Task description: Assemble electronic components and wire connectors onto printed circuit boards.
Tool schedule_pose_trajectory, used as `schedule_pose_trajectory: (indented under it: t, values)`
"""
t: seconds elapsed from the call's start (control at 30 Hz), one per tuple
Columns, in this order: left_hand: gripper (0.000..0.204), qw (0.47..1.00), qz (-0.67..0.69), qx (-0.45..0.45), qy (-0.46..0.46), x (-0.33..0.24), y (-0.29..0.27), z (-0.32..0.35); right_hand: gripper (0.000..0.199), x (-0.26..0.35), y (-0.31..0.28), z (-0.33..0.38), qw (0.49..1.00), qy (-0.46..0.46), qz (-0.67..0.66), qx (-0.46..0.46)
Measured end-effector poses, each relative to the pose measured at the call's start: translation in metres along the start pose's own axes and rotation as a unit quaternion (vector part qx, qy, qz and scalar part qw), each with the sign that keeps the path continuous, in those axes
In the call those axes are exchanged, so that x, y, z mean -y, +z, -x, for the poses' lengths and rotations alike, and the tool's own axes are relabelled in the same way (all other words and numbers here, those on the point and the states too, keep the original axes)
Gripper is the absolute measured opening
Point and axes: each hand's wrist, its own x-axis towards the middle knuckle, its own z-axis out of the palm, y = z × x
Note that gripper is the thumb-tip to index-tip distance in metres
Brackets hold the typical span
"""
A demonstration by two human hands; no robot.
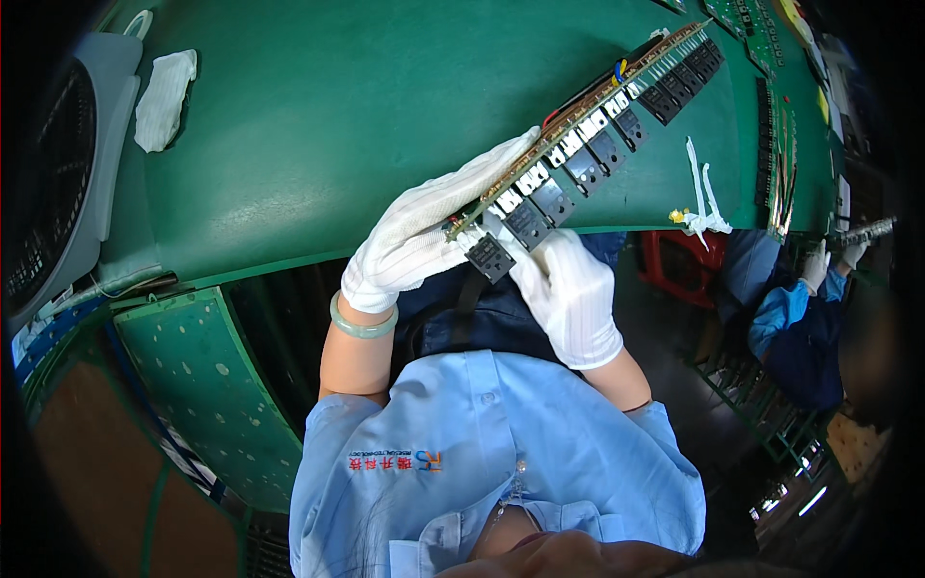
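A long circuit board (602, 102) is tilted on edge above the front of the table, running from near my hands to the far right. Black flat power transistors (599, 151) with holes stand in a row along its near side, with white material around their leads. My left hand (409, 226), in a white ribbed glove, is closed round the board's near end, fingers stretched along its back. Also gloved, my right hand (575, 301) has its fingers bent against the transistors at that end. Its fingertips are partly hidden behind them.
A white glove (166, 101) lies on the green table (337, 87) beside a grey fan (106, 125). White strips (706, 197) and more circuit boards (782, 164) are at the right. A red stool (665, 270) stands below the edge; another person (805, 328) works at far right.
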Motion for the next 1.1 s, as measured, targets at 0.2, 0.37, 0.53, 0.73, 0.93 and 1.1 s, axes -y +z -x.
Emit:
schedule_pose_trajectory:
  t: [0.2,0.37,0.53,0.73,0.93,1.1]
  values:
    - [0.063,1.000,0.003,0.003,0.006,0.005,0.000,0.001,0.017,-0.002,0.001,0.001,1.000,-0.006,-0.001,0.010]
    - [0.063,1.000,-0.012,0.010,0.007,0.005,-0.003,0.002,0.017,-0.007,0.004,0.000,1.000,-0.021,0.005,-0.012]
    - [0.072,0.997,0.020,-0.031,-0.072,0.002,0.001,0.002,0.018,0.000,-0.001,-0.003,1.000,-0.016,-0.010,0.014]
    - [0.060,0.999,0.046,-0.024,-0.007,0.003,0.000,0.000,0.044,-0.010,-0.009,-0.001,1.000,0.015,0.023,0.003]
    - [0.059,0.991,-0.087,0.059,0.083,0.000,-0.011,-0.010,0.048,-0.035,-0.029,0.010,0.990,-0.013,0.134,0.046]
    - [0.063,0.992,-0.031,0.076,0.091,0.009,-0.019,-0.009,0.039,-0.036,-0.033,0.011,0.982,0.017,0.085,0.168]
